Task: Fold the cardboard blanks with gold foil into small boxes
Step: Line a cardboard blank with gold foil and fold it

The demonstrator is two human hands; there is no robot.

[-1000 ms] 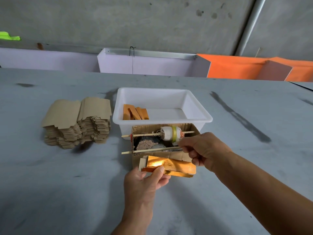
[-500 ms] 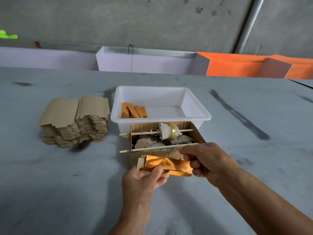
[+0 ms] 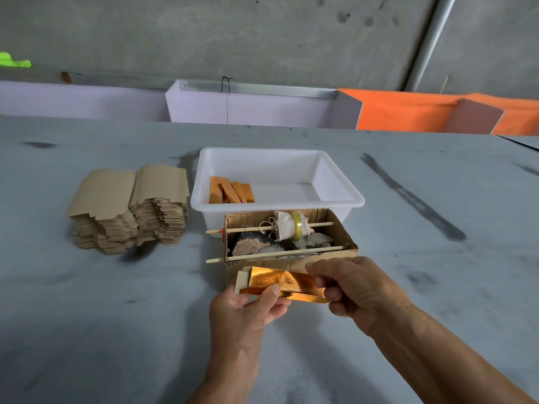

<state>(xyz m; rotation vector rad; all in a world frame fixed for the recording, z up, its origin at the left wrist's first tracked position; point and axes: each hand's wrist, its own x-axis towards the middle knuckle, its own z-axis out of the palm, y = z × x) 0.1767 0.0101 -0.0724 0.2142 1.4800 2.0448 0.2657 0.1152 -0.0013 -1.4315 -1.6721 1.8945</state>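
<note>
The right hand [image 3: 358, 290] has come down off the cardboard jig box [image 3: 288, 237], where a second ago it was up at the front stick, and now grips the right end of the gold foil blank [image 3: 280, 282], its fingers [image 3: 319, 268] curled over the top edge. The left hand [image 3: 248, 307] has barely shifted: it pinches the blank's lower left edge, thumb on the foil face and the other fingers underneath.

The blank is held off the bench [image 3: 116, 316], just in front of the jig box and touching or nearly touching its front wall; from here I can't tell which. It looks part-folded, a shallow trough with the foil inward and a plain flap sticking out at the left end. With one hand at each end, I'd say the long sides are being creased up.

Left of the jig box, well apart, sits the stack of flat blanks [image 3: 128, 208], brown side up and within reach of the left hand. Right behind the jig box stands the white tub [image 3: 338, 182], with a few orange pieces [image 3: 230, 193] in its left corner, presumably finished work. Inside the jig box, a roll of tape [image 3: 294, 228] on a cloth wad rides the rear stick, over some rough lumps that probably weigh the box down.

I can see no brand, label or writing anywhere.
</note>
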